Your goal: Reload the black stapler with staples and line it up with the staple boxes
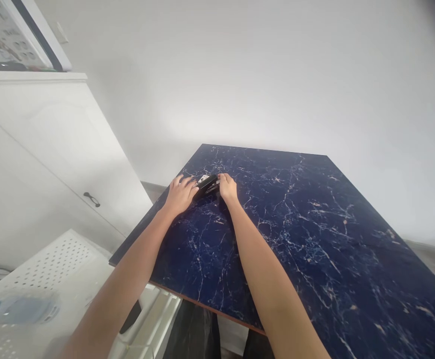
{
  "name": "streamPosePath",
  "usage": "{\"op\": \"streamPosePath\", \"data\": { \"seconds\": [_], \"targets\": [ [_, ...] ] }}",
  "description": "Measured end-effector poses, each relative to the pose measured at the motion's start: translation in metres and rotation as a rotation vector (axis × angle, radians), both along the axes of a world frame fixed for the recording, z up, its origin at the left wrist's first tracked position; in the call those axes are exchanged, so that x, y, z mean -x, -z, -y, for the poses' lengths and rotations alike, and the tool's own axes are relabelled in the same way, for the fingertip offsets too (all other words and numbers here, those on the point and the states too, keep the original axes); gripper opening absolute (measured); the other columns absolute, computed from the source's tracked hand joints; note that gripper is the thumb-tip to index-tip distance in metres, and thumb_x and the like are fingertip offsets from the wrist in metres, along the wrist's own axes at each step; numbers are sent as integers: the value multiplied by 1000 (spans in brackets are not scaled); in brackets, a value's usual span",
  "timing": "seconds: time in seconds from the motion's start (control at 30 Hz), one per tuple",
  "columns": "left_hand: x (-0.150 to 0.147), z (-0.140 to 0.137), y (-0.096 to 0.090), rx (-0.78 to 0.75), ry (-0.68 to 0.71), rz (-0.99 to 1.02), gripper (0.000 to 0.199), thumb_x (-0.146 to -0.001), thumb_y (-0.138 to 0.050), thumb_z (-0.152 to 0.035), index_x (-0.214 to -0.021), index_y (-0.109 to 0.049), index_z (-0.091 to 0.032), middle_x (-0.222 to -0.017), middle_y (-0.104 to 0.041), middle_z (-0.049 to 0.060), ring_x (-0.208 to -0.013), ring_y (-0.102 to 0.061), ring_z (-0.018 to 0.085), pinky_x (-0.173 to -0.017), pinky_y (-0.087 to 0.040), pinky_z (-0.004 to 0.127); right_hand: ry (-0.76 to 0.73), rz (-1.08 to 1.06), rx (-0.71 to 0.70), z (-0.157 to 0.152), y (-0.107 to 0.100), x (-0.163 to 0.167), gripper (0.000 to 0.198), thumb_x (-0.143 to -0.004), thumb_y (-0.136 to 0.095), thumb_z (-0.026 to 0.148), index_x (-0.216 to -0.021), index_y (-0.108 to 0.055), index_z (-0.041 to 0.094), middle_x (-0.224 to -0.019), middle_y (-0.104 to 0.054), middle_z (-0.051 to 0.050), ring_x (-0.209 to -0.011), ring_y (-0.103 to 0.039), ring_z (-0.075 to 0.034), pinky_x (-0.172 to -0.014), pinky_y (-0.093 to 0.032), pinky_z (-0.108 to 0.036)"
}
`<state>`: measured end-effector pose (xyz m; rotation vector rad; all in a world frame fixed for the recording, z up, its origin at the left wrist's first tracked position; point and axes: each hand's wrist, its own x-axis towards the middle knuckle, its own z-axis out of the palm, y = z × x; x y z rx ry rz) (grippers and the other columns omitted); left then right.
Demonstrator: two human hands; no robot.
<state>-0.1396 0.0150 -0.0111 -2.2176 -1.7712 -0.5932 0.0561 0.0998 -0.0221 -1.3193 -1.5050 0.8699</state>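
Head view: a pale wall [262, 80] is rising behind a blue table [296, 214], with a white cabinet [41, 144] standing to the left. Below the cabinet, a clear bottle [26, 309] is lying on a white perforated surface [62, 254]. Over the table's far left part, the left hand [181, 194] is resting spread fingers at the left end of a black object [207, 184]; whether it is gripping, I cannot tell. The right hand [228, 187] is gripping the right end with curled fingers. Between the hands, a small white patch [203, 178] is showing along the object's far side.
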Motion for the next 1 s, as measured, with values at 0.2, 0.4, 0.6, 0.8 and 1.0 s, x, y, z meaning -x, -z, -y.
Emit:
{"op": "streamPosePath", "data": {
  "seconds": [0.2, 0.4, 0.6, 0.8, 1.0],
  "targets": [
    [2, -6, 3, -4, 52, 146, 34, -95, -60, -46, -116, -70, -21, -124, -68, 10, -129, -46, 34, -112, -35, 52, 11, -68, 12, -2, 4, -8, 35, -79, -48, 10, -100, -74, 19, -109, -74, -7, -109, -65, -20, -104, -44, -31],
    [10, -7, -3, -175, 168, 235, 28, -95, -64, -34, -120, -68, -22, -117, -70, 9, -118, -55, 30, -103, -48, 48, -29, -251, 75, -8, 8, -3, 30, -83, -47, 16, -100, -72, 21, -108, -72, -6, -97, -68, -19, -92, -53, -31],
    [-6, -1, -15, -310, 401, 42, 28, -100, -54, -20, -122, -69, -26, -130, -68, 6, -131, -52, 28, -111, -47, 51, -62, -478, 209, -16, 7, -7, 25, -88, -49, 27, -107, -64, 21, -100, -71, -4, -79, -71, -14, -75, -58, -26],
    [-11, 2, -15, -341, 414, -23, 33, -101, -50, -15, -125, -69, -27, -133, -67, 5, -137, -49, 28, -112, -48, 54, -70, -846, 338, -14, 4, -12, 22, -81, -60, 18, -104, -62, 21, -92, -68, -3, -77, -69, -14, -73, -59, -25],
    [-12, 4, -16, -392, 353, 70, 29, -99, -55, -17, -121, -71, -29, -129, -69, 4, -130, -54, 28, -109, -50, 55, -109, -704, 255, -18, 12, -11, 27, -82, -59, 23, -109, -62, 21, -95, -70, -3, -80, -69, -14, -73, -57, -26]
  ]
}}
